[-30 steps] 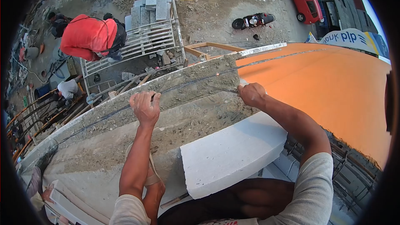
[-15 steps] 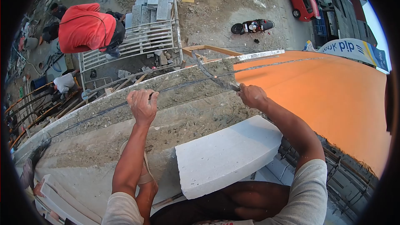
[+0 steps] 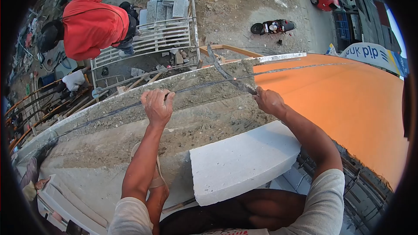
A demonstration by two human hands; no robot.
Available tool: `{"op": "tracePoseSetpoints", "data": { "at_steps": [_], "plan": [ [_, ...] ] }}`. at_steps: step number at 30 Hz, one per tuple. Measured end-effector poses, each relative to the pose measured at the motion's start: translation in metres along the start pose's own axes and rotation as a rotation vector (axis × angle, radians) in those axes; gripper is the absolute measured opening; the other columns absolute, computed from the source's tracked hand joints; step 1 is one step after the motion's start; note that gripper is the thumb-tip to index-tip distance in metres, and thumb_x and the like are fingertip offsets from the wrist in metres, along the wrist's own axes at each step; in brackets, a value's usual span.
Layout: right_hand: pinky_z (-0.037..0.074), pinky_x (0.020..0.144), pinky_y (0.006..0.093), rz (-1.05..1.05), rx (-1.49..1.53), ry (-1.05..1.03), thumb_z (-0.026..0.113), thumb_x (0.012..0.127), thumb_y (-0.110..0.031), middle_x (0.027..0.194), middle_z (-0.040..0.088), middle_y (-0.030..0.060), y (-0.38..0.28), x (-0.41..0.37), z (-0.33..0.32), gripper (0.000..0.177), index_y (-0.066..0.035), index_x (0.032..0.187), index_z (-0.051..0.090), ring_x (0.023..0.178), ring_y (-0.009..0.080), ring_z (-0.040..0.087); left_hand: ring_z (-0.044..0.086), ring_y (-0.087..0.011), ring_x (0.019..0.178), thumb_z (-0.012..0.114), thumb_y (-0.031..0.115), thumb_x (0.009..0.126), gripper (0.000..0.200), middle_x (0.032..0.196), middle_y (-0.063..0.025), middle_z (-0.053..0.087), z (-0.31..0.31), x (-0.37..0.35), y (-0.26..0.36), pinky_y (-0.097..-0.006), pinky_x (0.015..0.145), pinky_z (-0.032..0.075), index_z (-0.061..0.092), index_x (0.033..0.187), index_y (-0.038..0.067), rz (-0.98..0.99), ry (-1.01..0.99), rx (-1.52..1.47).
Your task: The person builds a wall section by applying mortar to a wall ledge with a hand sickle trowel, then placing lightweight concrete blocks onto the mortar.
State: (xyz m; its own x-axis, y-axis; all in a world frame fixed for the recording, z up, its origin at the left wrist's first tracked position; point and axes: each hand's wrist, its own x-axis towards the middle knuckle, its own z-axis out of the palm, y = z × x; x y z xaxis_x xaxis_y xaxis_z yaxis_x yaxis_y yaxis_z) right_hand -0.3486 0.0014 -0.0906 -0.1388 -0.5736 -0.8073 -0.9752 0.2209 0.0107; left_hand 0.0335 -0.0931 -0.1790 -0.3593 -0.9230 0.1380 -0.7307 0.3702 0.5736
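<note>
My left hand [image 3: 157, 106] is closed around a black cable [image 3: 202, 86], which stretches along the rough concrete ledge [image 3: 196, 124]. To the right, my right hand [image 3: 268, 101] grips the handle end of a curved machete [image 3: 224, 73]. Its dark, worn blade points away from me and crosses the cable, with a bright spot where they overlap. A large white lightweight block [image 3: 246, 161] lies close in front of my body, below my right forearm. My sandalled foot [image 3: 157, 182] rests beside the ledge under my left arm.
Below the ledge, a person in a red top [image 3: 93, 26] bends beside a slatted metal frame [image 3: 167, 37] with stacked grey blocks [image 3: 178, 4]. Another person [image 3: 74, 80] is lower left. An orange sheet [image 3: 322, 91] spreads at right; exposed rebar [image 3: 357, 178] is below it. A motorcycle [image 3: 274, 27] stands beyond.
The whole view has shifted slightly, so things appear further right. The person in red has changed posture a little. My hands keep their grips, with the machete still across the cable.
</note>
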Motion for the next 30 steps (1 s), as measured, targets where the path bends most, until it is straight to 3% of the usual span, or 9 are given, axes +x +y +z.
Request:
{"op": "tracePoseSetpoints", "data": {
  "at_steps": [7, 9, 14, 19, 22, 28, 30],
  "plan": [
    [0.053, 0.072, 0.0475, -0.13, -0.261, -0.251, 0.051, 0.096, -0.025, 0.082, 0.07, 0.0194, 0.036, 0.02, 0.047, 0.028, 0.0, 0.109, 0.055, 0.087, 0.0363, 0.069, 0.059, -0.0269, 0.084, 0.07, 0.027, 0.088, 0.019, 0.082, -0.0053, 0.063, 0.0, 0.002, 0.0, -0.0434, 0.094, 0.034, 0.066, 0.087, 0.009, -0.002, 0.003, -0.004],
    [0.052, 0.067, 0.0502, -0.105, -0.228, -0.127, 0.048, 0.099, -0.032, 0.078, 0.069, 0.0173, 0.024, 0.009, 0.038, 0.034, 0.0, 0.11, 0.056, 0.077, 0.0373, 0.068, 0.059, -0.0271, 0.084, 0.07, 0.027, 0.088, 0.019, 0.081, -0.0053, 0.062, 0.003, 0.0, 0.0, -0.0435, 0.093, 0.034, 0.066, 0.088, 0.009, 0.008, 0.024, -0.013],
    [0.053, 0.071, 0.0478, -0.093, -0.097, -0.046, 0.049, 0.097, -0.023, 0.083, 0.069, 0.019, -0.008, -0.01, 0.007, 0.022, -0.003, 0.104, 0.054, 0.083, 0.0391, 0.068, 0.059, -0.0271, 0.084, 0.07, 0.028, 0.089, 0.019, 0.082, -0.0051, 0.063, 0.004, -0.003, -0.002, -0.0437, 0.093, 0.035, 0.066, 0.087, 0.009, 0.005, 0.016, 0.006],
    [0.055, 0.073, 0.0451, -0.089, -0.296, -0.191, 0.051, 0.094, -0.017, 0.089, 0.071, 0.0179, 0.032, 0.014, 0.053, 0.019, -0.005, 0.102, 0.064, 0.088, 0.0357, 0.07, 0.059, -0.0269, 0.085, 0.07, 0.027, 0.089, 0.019, 0.083, -0.0054, 0.064, 0.0, 0.0, 0.001, -0.0441, 0.094, 0.035, 0.067, 0.087, 0.009, 0.01, 0.006, 0.002],
    [0.053, 0.074, 0.0483, 0.02, -0.226, -0.151, 0.049, 0.096, -0.021, 0.086, 0.071, 0.0166, 0.027, 0.007, 0.028, 0.023, -0.004, 0.101, 0.063, 0.086, 0.0345, 0.069, 0.059, -0.0272, 0.085, 0.07, 0.027, 0.088, 0.019, 0.083, -0.0059, 0.063, 0.0, -0.002, 0.0, -0.0442, 0.095, 0.035, 0.067, 0.088, 0.009, -0.01, -0.007, -0.005],
    [0.052, 0.074, 0.0485, -0.044, -0.217, -0.05, 0.054, 0.095, -0.027, 0.089, 0.07, 0.0177, 0.042, 0.009, -0.018, 0.029, -0.007, 0.115, 0.059, 0.087, 0.0348, 0.068, 0.059, -0.0277, 0.085, 0.07, 0.026, 0.088, 0.018, 0.083, -0.0052, 0.063, 0.001, 0.0, 0.0, -0.0439, 0.094, 0.035, 0.066, 0.088, 0.008, 0.003, 0.0, 0.007],
    [0.053, 0.075, 0.0466, -0.182, -0.19, 0.113, 0.057, 0.094, -0.026, 0.088, 0.07, 0.0175, 0.04, 0.008, -0.041, 0.03, -0.008, 0.117, 0.06, 0.088, 0.0341, 0.069, 0.058, -0.0268, 0.085, 0.07, 0.026, 0.088, 0.018, 0.083, -0.0048, 0.063, 0.003, 0.0, -0.001, -0.044, 0.094, 0.034, 0.066, 0.087, 0.009, 0.021, 0.019, 0.015]
  ]
}}
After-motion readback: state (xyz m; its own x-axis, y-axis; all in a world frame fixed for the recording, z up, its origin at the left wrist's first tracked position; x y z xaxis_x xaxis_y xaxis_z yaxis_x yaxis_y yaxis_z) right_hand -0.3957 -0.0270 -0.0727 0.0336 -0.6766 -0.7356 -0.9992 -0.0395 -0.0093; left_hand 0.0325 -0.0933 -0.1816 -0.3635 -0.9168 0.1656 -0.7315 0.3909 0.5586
